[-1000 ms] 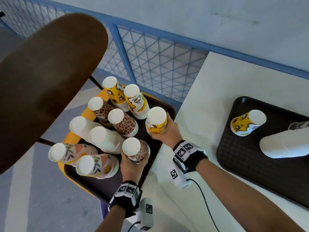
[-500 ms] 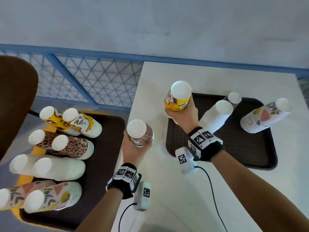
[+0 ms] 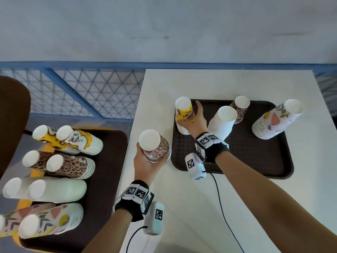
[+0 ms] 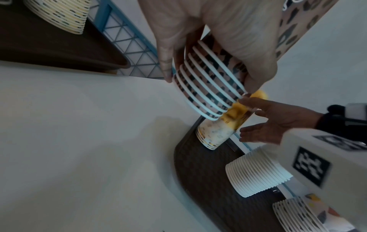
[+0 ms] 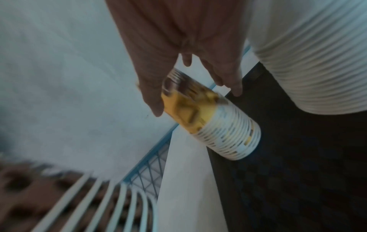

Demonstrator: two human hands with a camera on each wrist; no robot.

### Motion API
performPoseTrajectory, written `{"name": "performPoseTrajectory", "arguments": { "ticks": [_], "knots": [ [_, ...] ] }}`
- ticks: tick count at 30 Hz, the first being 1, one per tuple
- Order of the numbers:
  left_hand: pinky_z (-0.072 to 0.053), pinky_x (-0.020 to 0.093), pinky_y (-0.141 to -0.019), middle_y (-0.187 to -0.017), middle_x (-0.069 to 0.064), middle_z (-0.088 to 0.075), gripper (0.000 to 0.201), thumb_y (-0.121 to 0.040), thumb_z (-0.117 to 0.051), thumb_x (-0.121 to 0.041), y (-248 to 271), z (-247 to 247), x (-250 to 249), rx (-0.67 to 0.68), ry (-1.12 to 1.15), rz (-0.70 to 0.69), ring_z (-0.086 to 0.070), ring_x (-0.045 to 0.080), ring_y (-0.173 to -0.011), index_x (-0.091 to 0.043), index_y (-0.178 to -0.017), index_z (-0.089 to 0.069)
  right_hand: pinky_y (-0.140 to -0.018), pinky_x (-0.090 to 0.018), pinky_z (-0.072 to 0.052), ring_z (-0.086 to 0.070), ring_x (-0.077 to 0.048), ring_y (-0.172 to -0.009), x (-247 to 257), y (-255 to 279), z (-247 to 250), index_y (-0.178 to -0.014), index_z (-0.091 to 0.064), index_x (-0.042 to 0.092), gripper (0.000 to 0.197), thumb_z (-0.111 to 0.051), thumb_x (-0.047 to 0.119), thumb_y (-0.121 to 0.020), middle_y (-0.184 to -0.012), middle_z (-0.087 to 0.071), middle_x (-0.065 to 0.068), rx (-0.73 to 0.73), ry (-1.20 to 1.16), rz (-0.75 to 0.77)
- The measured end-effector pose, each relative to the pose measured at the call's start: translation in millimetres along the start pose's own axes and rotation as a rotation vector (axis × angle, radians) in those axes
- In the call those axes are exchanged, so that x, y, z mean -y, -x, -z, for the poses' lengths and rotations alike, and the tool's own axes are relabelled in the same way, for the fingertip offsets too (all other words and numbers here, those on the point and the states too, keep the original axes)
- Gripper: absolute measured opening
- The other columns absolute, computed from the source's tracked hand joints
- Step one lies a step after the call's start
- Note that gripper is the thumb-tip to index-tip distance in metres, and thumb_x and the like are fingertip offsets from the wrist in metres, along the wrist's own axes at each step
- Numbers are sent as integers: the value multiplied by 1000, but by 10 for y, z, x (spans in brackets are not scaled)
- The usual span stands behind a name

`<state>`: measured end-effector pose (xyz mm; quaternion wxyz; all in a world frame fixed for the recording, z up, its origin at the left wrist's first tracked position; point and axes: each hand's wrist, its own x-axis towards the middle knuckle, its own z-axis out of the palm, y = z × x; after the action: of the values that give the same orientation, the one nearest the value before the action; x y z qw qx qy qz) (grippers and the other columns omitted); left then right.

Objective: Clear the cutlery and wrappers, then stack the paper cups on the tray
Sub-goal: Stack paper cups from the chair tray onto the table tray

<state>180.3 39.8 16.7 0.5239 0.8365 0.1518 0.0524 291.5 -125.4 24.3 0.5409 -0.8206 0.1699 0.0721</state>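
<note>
My left hand grips a stack of leopard-print paper cups, bottoms up, above the white table just left of the dark tray. The left wrist view shows its fingers curled round the stack's rims. A yellow stack stands on the tray's far left corner. My right hand is beside it, with the thumb against the cups and the fingers straight and spread. A white stack, a leopard stack and a floral stack also stand on this tray.
A second dark tray lies on a yellow chair at the left and carries several more stacks: yellow, leopard, white and floral. A brown chair back is at the far left. Blue mesh railing runs behind.
Both hands carried their stacks from the chair tray to the table. The yellow stack came down onto the tray's far left corner and my right fingers loosened. The leopard stack stays held.
</note>
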Motion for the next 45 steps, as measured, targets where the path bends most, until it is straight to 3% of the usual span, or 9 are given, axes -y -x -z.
{"name": "performPoseTrajectory", "arguments": {
  "ticks": [4,10,14,19,22,24,31,38,45],
  "knots": [
    [-42,16,-81,-102,-6,-56,90,-43,-80,-45,38,-103,-83,17,9,-10,-54,10,-96,-11,-120,-46,-99,-25,-35,-47,-23,-124,-297,446,176,-142,-26,16,79,-69,14,-76,-134,-50,-9,27,54,171],
    [-41,-4,-77,-104,-4,-62,90,-44,-72,-56,211,-612,-346,193,53,-115,-60,10,-98,-8,-117,-52,-78,-34,-55,-63,-21,-95,-1421,1309,834,-109,-62,19,30,-56,27,-81,-101,-67,-2,120,417,363],
    [-41,-1,-84,-104,-10,-62,83,-48,-73,-53,477,-1154,-682,338,95,-185,-57,-10,-97,-10,-117,-52,-70,-27,-58,-67,-17,-94,-2062,1660,1329,-112,-51,29,45,-54,50,-72,-102,-68,2,265,691,397],
    [-41,3,-90,-115,-5,-59,80,-55,-83,-33,673,-1865,-1138,388,122,-239,-55,1,-105,-14,-122,-44,-88,-41,-52,-47,-26,-123,-2464,1779,1744,-127,-48,26,91,-61,76,-51,-132,-55,-11,369,956,284],
    [-45,13,-93,-118,4,-58,76,-61,-84,-20,557,-2252,-1395,273,149,-218,-57,10,-108,-9,-123,-41,-112,-45,-22,-11,-30,-143,-2659,1769,1905,-142,-30,27,105,-39,87,-57,-157,-12,-14,426,1009,245],
    [-47,22,-95,-119,9,-57,77,-60,-84,-20,405,-2458,-1515,147,154,-201,-57,16,-109,-6,-123,-42,-111,-44,-3,9,-25,-146,-2736,1744,1972,-147,-17,27,111,-33,90,-57,-158,6,-11,478,999,228],
    [-34,21,-96,-132,16,-49,86,-64,-82,-21,-155,-2876,-1672,-67,120,-144,-49,26,-122,-2,-132,-34,-110,-49,-2,9,-29,-146,-2862,1703,1978,-148,-11,19,123,-33,92,-52,-157,7,-15,471,967,268],
    [-35,21,-93,-132,13,-48,84,-66,-80,-22,-323,-3106,-1612,-49,108,-72,-49,25,-120,-6,-133,-32,-110,-48,-2,10,-30,-146,-2940,1649,1956,-137,-40,20,114,-35,90,-47,-157,8,-16,463,958,329],
    [-28,40,-113,-147,21,-30,99,-75,-73,-23,-146,-3069,-1412,120,-43,39,-31,33,-136,-3,-145,-6,-111,-47,-2,-1,-29,-145,-2983,1680,1949,-148,-13,21,119,-31,91,-53,-155,-5,-16,463,941,321]
  ]
}}
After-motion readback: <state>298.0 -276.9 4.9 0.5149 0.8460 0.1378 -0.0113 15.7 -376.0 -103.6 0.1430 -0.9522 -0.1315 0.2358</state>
